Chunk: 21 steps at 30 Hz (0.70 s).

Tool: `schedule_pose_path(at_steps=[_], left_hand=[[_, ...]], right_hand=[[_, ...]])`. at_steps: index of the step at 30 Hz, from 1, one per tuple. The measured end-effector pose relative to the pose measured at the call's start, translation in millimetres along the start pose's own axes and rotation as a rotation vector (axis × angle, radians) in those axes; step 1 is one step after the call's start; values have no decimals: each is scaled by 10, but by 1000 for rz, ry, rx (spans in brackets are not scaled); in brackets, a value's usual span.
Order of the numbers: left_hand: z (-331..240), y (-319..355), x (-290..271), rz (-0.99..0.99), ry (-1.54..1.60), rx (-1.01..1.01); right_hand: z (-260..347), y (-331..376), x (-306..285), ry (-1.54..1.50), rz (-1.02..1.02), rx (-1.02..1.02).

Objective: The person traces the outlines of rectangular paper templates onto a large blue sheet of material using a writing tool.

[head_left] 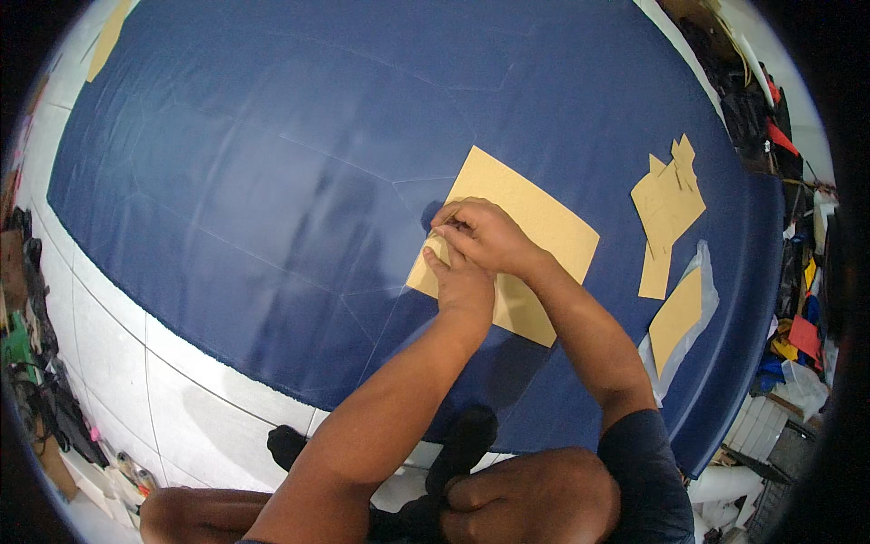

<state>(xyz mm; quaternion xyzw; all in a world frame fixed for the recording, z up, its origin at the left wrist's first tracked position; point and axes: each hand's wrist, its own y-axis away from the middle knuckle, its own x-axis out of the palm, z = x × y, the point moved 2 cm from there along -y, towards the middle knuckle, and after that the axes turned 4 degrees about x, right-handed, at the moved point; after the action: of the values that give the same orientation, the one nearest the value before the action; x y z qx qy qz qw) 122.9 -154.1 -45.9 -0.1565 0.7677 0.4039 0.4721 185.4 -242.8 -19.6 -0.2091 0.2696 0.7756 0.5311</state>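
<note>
A tan cardboard sheet (542, 216), roughly four-sided, lies flat on a wide spread of dark blue fabric (236, 181). My left hand (465, 288) rests on the sheet near its left edge, with a thumb or finger stretched out apart on the card. Just above it, partly over its fingertips, my right hand (489, 234) is bent with its fingertips pinched together at the sheet's left edge. Whatever those fingertips hold is too small or hidden to make out. Thin pale lines run across the fabric to the left of the sheet.
Several tan card pieces (666, 213) lie overlapped on the fabric at the right. Below them, another card piece (678, 322) rests on clear plastic (707, 281). White tiles (118, 326) border the fabric. Assorted clutter (802, 335) lines the right side; my dark-socked foot (462, 444) is near the front edge.
</note>
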Motion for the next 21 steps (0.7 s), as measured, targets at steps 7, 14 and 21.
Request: schedule_pose_path(at_steps=[7,14,21], left_hand=[[13,42,-139,-19,0,2],[-33,-6,-146,-53,-113,-22],[-13,-47,-200,56,-124,-23]], right_hand=[[-252,-219,-312,6,-293,140],[-523,-413,-511,-10,-476,230],[-521,-466,-439,-54,-598,249]])
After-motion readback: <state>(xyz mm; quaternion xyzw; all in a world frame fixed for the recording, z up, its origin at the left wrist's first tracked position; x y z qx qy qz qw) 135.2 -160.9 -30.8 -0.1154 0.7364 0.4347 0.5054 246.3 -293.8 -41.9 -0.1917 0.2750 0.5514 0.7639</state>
